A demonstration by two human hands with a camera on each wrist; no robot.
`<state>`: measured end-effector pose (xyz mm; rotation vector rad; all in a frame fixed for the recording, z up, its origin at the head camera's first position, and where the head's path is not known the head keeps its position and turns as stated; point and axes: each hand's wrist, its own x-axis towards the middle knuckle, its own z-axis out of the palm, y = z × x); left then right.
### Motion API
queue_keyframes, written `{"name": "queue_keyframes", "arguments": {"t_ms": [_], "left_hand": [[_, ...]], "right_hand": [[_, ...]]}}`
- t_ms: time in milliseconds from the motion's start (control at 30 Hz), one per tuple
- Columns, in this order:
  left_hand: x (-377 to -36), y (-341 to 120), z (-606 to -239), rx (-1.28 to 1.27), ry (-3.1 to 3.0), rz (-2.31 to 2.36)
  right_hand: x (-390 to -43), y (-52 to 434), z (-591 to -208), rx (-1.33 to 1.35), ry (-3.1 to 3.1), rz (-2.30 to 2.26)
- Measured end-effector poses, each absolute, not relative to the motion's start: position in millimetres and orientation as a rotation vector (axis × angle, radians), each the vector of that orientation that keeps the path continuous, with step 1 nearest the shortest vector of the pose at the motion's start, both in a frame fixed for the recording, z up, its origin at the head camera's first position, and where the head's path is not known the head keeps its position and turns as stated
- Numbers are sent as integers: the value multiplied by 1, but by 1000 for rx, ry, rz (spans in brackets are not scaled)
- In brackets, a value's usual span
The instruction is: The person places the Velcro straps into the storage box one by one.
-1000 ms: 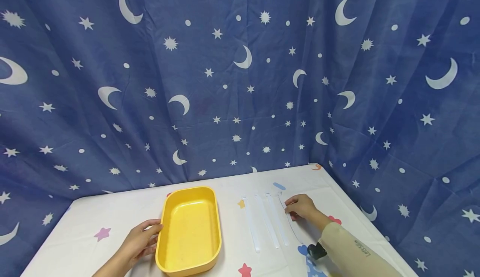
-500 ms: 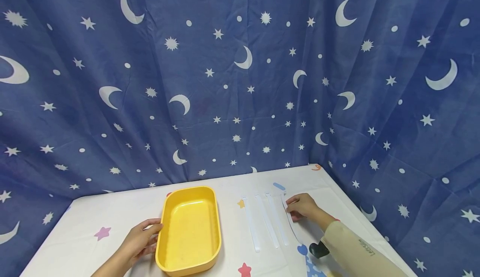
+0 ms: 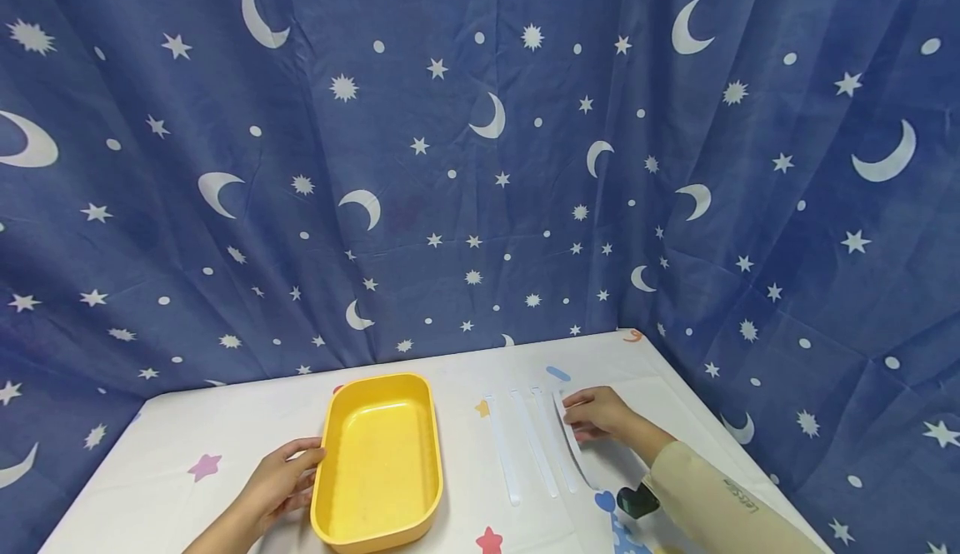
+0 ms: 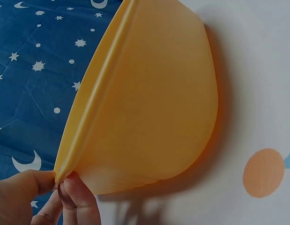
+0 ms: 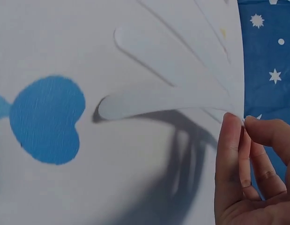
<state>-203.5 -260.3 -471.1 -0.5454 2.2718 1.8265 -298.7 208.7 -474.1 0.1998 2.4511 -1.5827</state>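
Observation:
A deep yellow plastic tray [image 3: 386,471] sits on the table, with my left hand [image 3: 279,481] at its left side. In the left wrist view, thumb and finger pinch the tray's rim [image 4: 95,98]. Over on the right, my right hand [image 3: 598,416] holds a thin white flexible strip [image 5: 145,104] between thumb and fingers. The strip has a rounded end, bows slightly and casts a shadow on the cloth. Left of it, several similar white strips [image 3: 503,454] lie roughly parallel.
A white tablecloth [image 3: 450,529] with coloured prints covers the table. Behind and to the right hangs a blue curtain [image 3: 420,287] with moons and stars. A dark object [image 3: 637,501] shows by the right sleeve.
My right hand has shifted slightly left with the strip, whose flat face now shows more toward the head camera. The left hand and tray have stayed put.

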Motion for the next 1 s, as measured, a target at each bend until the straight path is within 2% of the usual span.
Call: {"name": "queue_keyframes", "arguments": {"t_ms": [1000], "left_hand": [[-203, -260, -471, -545, 2254, 1840]], "right_hand": [[-293, 195, -462, 177, 2198, -1739]]}}
